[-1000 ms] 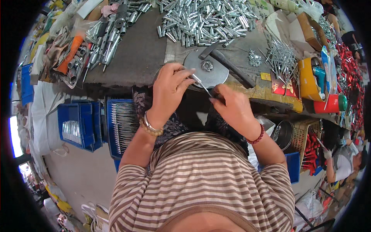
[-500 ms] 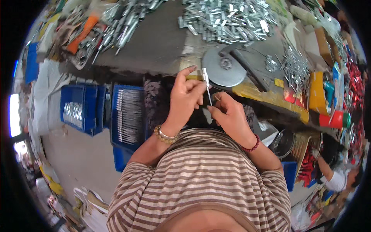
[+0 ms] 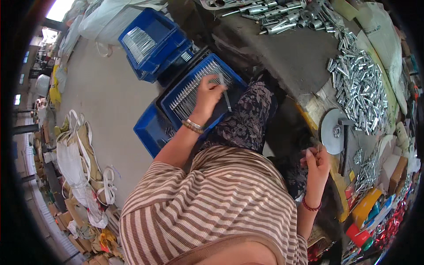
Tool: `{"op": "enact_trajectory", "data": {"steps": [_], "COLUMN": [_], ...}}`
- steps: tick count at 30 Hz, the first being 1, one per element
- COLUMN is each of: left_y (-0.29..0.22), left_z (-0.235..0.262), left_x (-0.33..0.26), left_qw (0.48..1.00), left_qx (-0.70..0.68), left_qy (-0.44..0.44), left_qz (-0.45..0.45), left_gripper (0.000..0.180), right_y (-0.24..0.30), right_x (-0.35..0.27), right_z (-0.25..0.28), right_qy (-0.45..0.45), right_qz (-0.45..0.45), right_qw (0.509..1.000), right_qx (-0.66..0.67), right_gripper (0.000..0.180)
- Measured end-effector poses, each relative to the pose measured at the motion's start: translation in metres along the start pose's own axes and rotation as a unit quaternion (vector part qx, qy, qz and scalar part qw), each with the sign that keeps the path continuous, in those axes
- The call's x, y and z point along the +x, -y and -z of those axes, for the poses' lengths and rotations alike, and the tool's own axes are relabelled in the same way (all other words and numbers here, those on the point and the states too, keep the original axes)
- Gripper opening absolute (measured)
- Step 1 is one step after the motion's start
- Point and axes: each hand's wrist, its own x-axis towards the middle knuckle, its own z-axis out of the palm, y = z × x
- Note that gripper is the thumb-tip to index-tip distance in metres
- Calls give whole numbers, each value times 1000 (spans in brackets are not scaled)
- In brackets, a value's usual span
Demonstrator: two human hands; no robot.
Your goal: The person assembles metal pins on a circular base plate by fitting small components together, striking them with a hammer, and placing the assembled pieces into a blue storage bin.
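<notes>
Thin metal rod (image 3: pixel 225 96), silvery, slanted, held over blue crate (image 3: pixel 176 102) of rowed matching rods (image 3: pixel 194 90)

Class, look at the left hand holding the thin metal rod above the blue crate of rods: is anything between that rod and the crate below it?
Nothing visible is. The left hand holds the thin metal rod directly over the open blue crate, above the row of rods already lying inside. The crate has no lid, and the right hand is well off to the side.

A heap of silvery tubes (image 3: pixel 360 95) lies on the grey workbench (image 3: pixel 291 53) — a round metal disc (image 3: pixel 332 131) just below it.
</notes>
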Motion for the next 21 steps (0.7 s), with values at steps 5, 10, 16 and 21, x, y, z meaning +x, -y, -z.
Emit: {"op": "enact_trajectory", "data": {"steps": [5,10,16,21], "left_y": [92,128,119,75], "left_z": [85,126,94,90], "left_x": [53,88,99,85], "left_qw": [974,953,904,862], "left_qx": [151,218,351,374], "left_qy": [-166,-211,-220,-247], "left_qz": [20,-20,-107,-238], "left_gripper": [45,42,43,38], "right_y": [11,18,10,17], "right_x": [0,3,-4,-2], "right_z": [-15,-19,-13,-17], "right_qy": [33,63,21,56], "right_qz": [-11,-18,-12,-1], "right_qw": [999,998,1000,998], "right_qx": [24,17,12,-13], "right_gripper": [35,35,33,30]}}
